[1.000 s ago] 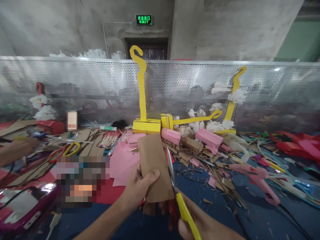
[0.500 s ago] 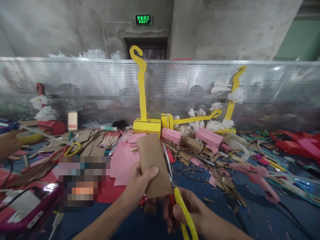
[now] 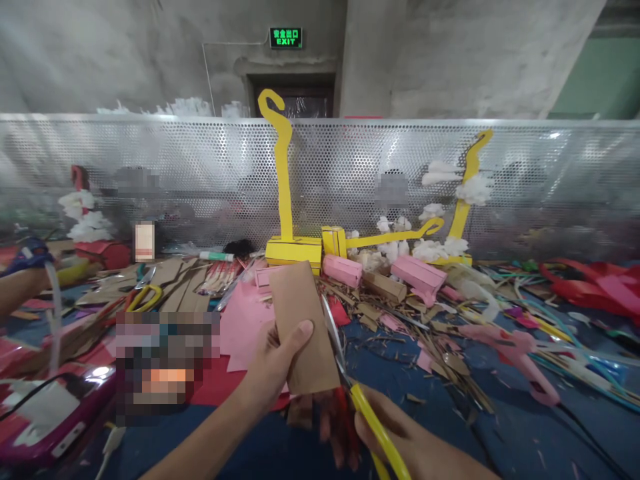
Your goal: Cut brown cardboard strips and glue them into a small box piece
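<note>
A brown cardboard piece (image 3: 303, 320) is held up in my left hand (image 3: 273, 360), with the thumb pressed on its front face. My right hand (image 3: 387, 423) is closed on a pair of scissors (image 3: 373, 420) with yellow and red on the handles. The scissor blades run along the cardboard's right edge; I cannot tell whether they touch it. Behind the cardboard stands a tall yellow hook-shaped piece (image 3: 283, 180) on a yellow box base (image 3: 293, 251). Pink sheets (image 3: 245, 320) lie to the left of the cardboard.
A pink glue gun (image 3: 520, 347) lies at right, beside cardboard scraps (image 3: 457, 367). More scissors (image 3: 145, 298) rest at left near a purple power strip (image 3: 75, 420). Another person's hand (image 3: 20, 283) holds a blue tool at far left. A perforated metal panel (image 3: 200, 167) stands behind.
The scissors and my right hand have shifted slightly right and down, and the cardboard slightly left. At far left, the other person's hand and blue tool have moved.
</note>
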`<state>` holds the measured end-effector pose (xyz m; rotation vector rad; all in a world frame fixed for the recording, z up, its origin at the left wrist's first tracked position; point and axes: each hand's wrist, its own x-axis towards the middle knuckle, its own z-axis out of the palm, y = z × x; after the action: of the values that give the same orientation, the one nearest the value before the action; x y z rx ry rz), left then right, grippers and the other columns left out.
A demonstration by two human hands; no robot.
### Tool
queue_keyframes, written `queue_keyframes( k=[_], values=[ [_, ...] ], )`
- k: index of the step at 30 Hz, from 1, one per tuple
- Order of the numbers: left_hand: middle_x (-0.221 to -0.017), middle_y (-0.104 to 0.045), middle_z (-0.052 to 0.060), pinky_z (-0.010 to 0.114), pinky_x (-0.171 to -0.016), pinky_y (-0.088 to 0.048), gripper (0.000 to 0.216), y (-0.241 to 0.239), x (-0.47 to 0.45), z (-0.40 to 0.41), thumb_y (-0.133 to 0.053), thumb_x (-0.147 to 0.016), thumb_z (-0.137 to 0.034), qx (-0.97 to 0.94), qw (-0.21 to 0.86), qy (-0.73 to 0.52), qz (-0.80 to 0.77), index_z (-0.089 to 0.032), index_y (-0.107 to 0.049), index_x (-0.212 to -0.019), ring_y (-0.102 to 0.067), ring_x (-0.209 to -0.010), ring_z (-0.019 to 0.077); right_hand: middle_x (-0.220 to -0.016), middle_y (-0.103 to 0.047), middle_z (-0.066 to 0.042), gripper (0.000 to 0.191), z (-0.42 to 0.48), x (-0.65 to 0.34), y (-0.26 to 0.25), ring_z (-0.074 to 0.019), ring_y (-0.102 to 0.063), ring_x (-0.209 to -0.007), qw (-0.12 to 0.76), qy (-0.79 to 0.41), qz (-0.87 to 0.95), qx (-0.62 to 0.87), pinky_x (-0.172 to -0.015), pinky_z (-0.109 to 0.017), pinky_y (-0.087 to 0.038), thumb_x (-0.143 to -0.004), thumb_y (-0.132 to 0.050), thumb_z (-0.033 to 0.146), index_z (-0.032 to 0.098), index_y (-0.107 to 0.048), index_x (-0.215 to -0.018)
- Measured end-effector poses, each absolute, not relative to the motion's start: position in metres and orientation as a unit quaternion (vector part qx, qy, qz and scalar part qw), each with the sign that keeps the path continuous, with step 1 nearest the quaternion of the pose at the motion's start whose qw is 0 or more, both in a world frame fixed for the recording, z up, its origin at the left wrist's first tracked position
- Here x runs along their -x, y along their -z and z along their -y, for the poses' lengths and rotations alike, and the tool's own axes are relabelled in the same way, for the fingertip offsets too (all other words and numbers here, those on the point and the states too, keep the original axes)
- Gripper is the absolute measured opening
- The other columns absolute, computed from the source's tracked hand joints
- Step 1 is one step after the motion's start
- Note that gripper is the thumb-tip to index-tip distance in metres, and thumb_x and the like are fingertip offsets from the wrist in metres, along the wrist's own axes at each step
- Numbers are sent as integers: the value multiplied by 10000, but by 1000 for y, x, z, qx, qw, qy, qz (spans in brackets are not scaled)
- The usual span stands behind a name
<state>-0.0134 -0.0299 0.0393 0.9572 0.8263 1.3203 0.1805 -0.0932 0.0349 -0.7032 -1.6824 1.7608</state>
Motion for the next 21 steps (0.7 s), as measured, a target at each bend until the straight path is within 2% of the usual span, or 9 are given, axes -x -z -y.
queue_keyframes(
  k=[9, 16, 18, 21],
  values=[
    [-680, -710, 35, 224, -478, -544, 483, -42, 9, 35, -876, -605, -514, -395, 621, -571, -365, -127, -736, -857, -630, -546, 144, -845, -641, -52, 531, 87, -173, -25, -118, -620, -671, 329, -696, 597, 226, -682, -245, -493, -855, -647, 643, 130, -671, -987],
    [-631, -696, 29, 233, -450, -534, 468, -44, 7, 36, -847, -636, -539, -390, 636, -562, -357, -137, -699, -824, -626, -505, 149, -921, -659, -78, 507, 89, -173, -15, -124, -674, -683, 332, -739, 541, 226, -647, -231, -492, -820, -724, 600, 150, -609, -1024],
    [-655, -707, 37, 226, -456, -531, 469, -45, 7, 36, -850, -633, -534, -390, 635, -564, -357, -134, -706, -832, -629, -517, 146, -906, -662, -72, 530, 90, -174, -14, -114, -667, -673, 323, -738, 540, 242, -645, -222, -491, -821, -717, 612, 150, -595, -1052],
    [-645, -702, 29, 210, -449, -516, 475, -45, 5, 36, -863, -614, -531, -388, 627, -569, -364, -134, -713, -829, -614, -505, 131, -846, -660, -65, 530, 90, -173, -13, -96, -636, -631, 318, -715, 563, 268, -597, -191, -468, -848, -658, 649, 146, -577, -991]
  ],
)
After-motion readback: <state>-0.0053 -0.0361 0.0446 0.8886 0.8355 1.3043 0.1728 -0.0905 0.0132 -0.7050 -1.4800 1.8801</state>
